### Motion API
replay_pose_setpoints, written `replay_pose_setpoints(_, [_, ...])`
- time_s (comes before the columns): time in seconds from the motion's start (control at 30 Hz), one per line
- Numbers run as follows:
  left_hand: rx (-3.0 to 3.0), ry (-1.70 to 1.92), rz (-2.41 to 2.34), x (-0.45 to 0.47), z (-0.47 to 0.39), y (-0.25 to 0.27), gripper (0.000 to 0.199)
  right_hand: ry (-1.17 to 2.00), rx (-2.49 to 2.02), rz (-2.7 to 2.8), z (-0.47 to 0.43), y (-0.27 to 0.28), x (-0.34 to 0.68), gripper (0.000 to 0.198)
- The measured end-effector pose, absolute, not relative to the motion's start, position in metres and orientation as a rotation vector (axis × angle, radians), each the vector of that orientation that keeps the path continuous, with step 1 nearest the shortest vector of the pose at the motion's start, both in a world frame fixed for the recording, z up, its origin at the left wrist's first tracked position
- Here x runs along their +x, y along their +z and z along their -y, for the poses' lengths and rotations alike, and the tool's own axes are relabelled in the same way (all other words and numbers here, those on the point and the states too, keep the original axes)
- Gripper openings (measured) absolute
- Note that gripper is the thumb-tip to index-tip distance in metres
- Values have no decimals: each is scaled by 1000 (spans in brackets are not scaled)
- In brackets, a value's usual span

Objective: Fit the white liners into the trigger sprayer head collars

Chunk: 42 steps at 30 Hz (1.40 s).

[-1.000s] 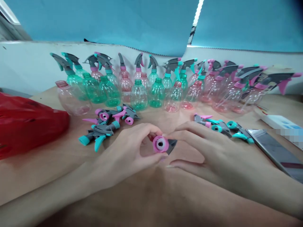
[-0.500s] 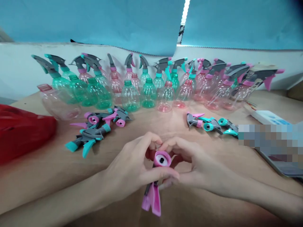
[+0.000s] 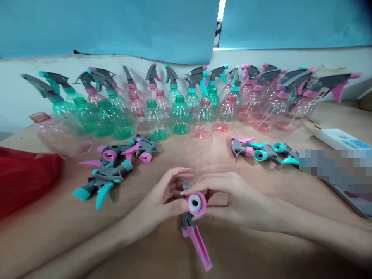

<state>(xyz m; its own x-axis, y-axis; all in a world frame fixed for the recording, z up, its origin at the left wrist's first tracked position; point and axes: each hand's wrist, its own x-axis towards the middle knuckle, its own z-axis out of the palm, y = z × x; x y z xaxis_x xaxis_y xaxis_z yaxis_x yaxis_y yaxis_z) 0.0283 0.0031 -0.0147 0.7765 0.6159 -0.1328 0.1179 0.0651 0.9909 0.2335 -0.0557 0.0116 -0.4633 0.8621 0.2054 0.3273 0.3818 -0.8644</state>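
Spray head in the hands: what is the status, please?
Left hand touching, right hand gripping spray head. Pink collar opens toward camera. Loose spray heads lie beyond, not touching it.

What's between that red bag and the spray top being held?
Between the red bag and held spray top, the head view shows loose teal-grey sprayers, then the left hand.

A bright slit point(image 3: 221, 11) glared between blue blinds point(image 3: 116, 31); the near tabletop point(image 3: 159, 255) was dim, the leftmost bottle point(image 3: 58, 133) blurred.
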Motion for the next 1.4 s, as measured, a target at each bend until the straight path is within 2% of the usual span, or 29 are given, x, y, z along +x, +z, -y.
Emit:
replay_pose_setpoints(0.07, [1312,306,-565,28,-10,-16,72,1046,-950,2002,52,13,233,18])
replay_pose_setpoints(0.1, [1268,263,-554,28,-12,-15,72,1041,-930,2021,50,13,232,18])
replay_pose_setpoints(0.27, [1199,250,-581,30,-15,-13,46,885,-1007,2108,46,8,233,24])
replay_pose_setpoints(0.37, [1153,256,-597,29,-16,-15,43,797,-1108,2099,50,13,237,28])
replay_pose_setpoints(0.47, [1133,260,-620,27,-17,-19,44,744,-1150,2145,56,29,240,20])
replay_pose_setpoints(0.57, [1104,260,-615,25,-17,-20,44,919,-1246,2216,62,45,239,7])
replay_pose_setpoints(0.7, [1064,277,-595,25,-15,-19,39,1245,-1311,2187,66,45,237,17])
replay_pose_setpoints(0.9, [1066,315,-621,27,-15,-18,36,1369,-1317,2030,68,32,237,26])
replay_pose_setpoints(1.03, [1082,310,-624,27,-15,-20,37,1512,-1303,1974,65,42,235,24])
replay_pose_setpoints(1.17, [1091,313,-629,27,-15,-22,39,1537,-1297,1981,61,42,237,22])
replay_pose_setpoints(1.33, [1075,295,-576,26,-15,-21,35,1457,-1265,1936,58,26,242,38])
replay_pose_setpoints(1.4, [1083,281,-584,27,-15,-21,36,1445,-1274,1947,57,23,242,38])
